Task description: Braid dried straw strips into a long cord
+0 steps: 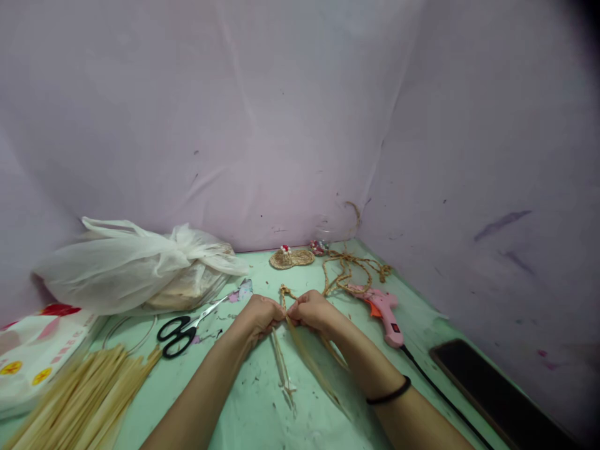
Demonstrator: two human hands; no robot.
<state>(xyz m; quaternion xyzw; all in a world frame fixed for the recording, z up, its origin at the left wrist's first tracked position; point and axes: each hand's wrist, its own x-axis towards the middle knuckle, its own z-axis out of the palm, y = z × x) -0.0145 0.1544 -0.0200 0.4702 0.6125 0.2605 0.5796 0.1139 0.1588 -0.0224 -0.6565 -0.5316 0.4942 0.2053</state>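
My left hand (264,314) and my right hand (309,310) meet near the middle of the table, both with fingers pinched on a straw braid (283,295). Its plaited end points away from me, past my fingertips. Loose straw strands (312,362) trail from the pinch toward me, some under the left hand and some beside the right wrist. Just beyond the hands lies a small woven straw slipper (291,258) with red and white beads on it. Black-handled scissors (187,328) rest left of my left hand.
A pink glue gun (387,312) with a black cord lies to the right, near a dark phone-like slab (492,390). Behind it is a tangle of braided cord (347,265). At left are a tied white plastic bag (140,265), a printed packet (42,356) and a straw bundle (89,400).
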